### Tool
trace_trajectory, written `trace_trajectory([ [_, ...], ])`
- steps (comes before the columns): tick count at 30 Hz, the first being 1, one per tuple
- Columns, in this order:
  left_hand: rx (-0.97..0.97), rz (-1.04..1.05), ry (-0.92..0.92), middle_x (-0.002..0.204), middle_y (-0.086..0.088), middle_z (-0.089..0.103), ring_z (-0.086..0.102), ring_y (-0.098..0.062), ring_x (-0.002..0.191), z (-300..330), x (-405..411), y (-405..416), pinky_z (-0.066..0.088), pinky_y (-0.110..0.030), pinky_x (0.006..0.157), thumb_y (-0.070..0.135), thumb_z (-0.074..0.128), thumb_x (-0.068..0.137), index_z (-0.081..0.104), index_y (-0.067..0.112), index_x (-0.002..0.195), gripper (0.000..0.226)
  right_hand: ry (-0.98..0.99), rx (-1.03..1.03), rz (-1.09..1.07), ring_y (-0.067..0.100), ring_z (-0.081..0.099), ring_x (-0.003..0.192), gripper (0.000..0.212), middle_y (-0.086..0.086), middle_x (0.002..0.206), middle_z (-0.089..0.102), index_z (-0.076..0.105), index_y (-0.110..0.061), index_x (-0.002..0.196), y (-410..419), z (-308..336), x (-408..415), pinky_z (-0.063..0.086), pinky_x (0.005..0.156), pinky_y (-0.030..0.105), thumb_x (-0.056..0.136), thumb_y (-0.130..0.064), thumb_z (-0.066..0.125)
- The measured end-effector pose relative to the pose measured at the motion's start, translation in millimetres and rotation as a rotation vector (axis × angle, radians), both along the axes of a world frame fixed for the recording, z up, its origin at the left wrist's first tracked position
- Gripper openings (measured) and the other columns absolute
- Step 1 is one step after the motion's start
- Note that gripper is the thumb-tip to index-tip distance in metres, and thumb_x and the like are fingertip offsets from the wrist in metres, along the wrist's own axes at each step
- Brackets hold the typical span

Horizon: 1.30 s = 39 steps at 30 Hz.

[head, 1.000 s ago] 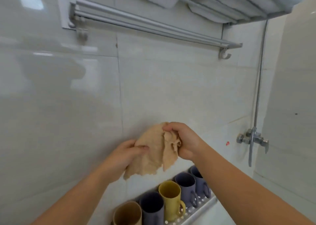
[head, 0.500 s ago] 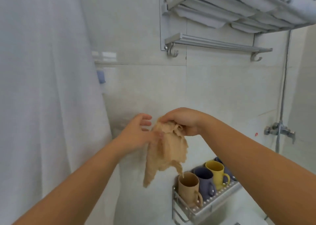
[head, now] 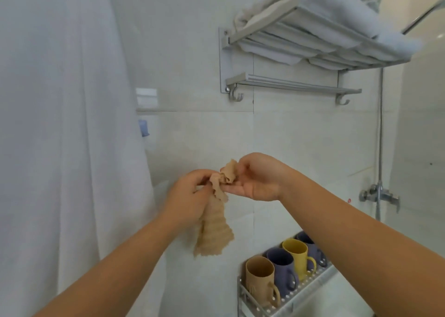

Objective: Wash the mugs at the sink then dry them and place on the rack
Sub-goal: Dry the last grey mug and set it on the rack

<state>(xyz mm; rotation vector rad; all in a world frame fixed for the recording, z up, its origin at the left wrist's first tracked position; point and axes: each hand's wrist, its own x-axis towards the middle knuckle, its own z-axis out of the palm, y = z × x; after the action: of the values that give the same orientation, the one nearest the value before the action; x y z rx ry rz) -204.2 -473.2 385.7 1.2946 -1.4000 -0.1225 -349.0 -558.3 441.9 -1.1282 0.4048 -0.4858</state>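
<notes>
Far left: curtain (head: 60, 124), clear of hands.
Left hand (head: 186, 197) curled round cloth (head: 214, 223) at its bunched top; rest of cloth hangs free below.
Right hand (head: 255, 177) pinches cloth's top edge, thumb over fingers.
I judge grip shallow on both sides; if either lets go early, cloth slips and drops toward floor, out of view.
Right, low: mugs (head: 281, 267) upright in row on rack (head: 310, 285), near right forearm. Elbow swing could knock yellow one off open edge.
Above right: towel shelf (head: 313, 44), hooks beneath.
</notes>
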Motion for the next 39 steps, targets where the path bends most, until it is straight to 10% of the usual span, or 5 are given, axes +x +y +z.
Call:
trace_trajectory([
  [7, 0.211, -0.284, 0.632, 0.105, -0.026, 0.07, 0.07, -0.033, 0.096, 26, -14, -9, 0.057, -0.039, 0.084, 0.002, 0.042, 0.095, 0.065, -0.005, 0.109, 0.029, 0.484, -0.753, -0.11, 0.011, 0.055, 0.094, 0.042, -0.006, 0.102, 0.061, 0.067, -0.021, 0.11, -14, 12, -8, 0.049, 0.079, 0.027, 0.079, -0.05, 0.069],
  [11, 0.334, -0.434, 0.824, 0.108, -0.015, 0.072, 0.07, -0.025, 0.098, 34, -23, -5, 0.053, -0.037, 0.085, 0.051, 0.034, 0.097, 0.065, 0.005, 0.12, 0.06, 0.233, -0.546, -0.11, 0.019, 0.064, 0.095, 0.032, 0.006, 0.104, 0.067, 0.064, -0.003, 0.116, -19, 6, 2, 0.056, 0.083, 0.032, 0.087, -0.018, 0.067],
  [19, 0.39, -0.415, 0.822, 0.095, -0.014, 0.073, 0.072, -0.02, 0.077, 21, 2, -10, 0.06, -0.03, 0.069, 0.017, 0.059, 0.079, 0.066, 0.0, 0.11, 0.036, -0.02, -0.242, -0.105, 0.019, 0.064, 0.083, 0.018, 0.006, 0.09, 0.067, 0.067, -0.009, 0.098, -31, 9, -10, 0.052, 0.074, 0.03, 0.092, -0.009, 0.05],
  [31, 0.519, -0.051, 0.715, 0.038, 0.002, 0.045, 0.044, -0.011, 0.031, 44, 3, -22, 0.038, -0.018, 0.037, 0.019, 0.055, 0.097, 0.055, 0.015, 0.043, 0.053, -0.243, -0.679, -0.245, 0.02, 0.06, 0.082, 0.009, 0.01, 0.086, 0.062, 0.057, -0.005, 0.084, -45, 10, -32, 0.049, 0.083, 0.028, 0.091, -0.01, 0.058],
  [39, 0.685, -0.103, 0.613, 0.06, 0.001, 0.043, 0.043, -0.012, 0.05, 60, -21, -36, 0.045, -0.021, 0.047, 0.02, 0.049, 0.096, 0.05, 0.016, 0.067, 0.029, -0.253, -0.585, 0.049, 0.013, 0.062, 0.068, 0.007, 0.002, 0.075, 0.063, 0.06, -0.009, 0.084, -16, 12, -27, 0.052, 0.063, 0.023, 0.078, -0.014, 0.061],
])
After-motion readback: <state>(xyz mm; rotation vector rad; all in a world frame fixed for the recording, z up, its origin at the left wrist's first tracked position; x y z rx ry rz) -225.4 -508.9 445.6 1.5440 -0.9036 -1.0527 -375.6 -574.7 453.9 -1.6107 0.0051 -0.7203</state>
